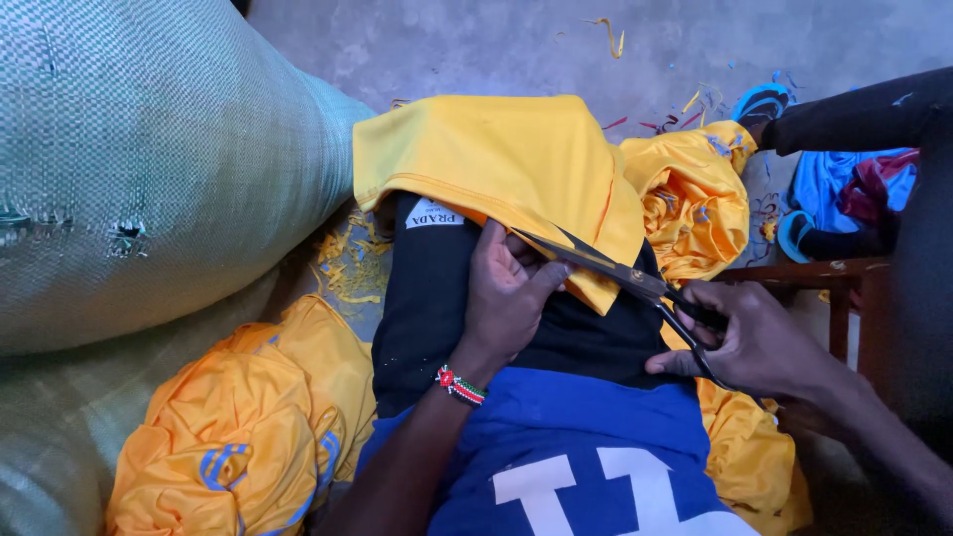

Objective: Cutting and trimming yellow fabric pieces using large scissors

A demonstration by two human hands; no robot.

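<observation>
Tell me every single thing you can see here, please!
Yellow cloth: one, yellow, draped over the knee, being cut.
Scissors: one, dark, at the cloth's edge.
Woven sacks: two, pale green, left.
Orange-yellow garments: several heaps, left and right.
Fabric scraps: many, yellow, floor.
Sandal: one, blue, top right.
Wooden stool: one, brown, right.
Beaded bracelet: one, multicoloured, left wrist.
Left hand: holds the cloth.
Right hand: grips the scissors.

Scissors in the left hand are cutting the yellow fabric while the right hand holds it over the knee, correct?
Hands are swapped. The head view shows the right hand working the scissors, while the left hand holds the yellow fabric over the knee.
</observation>
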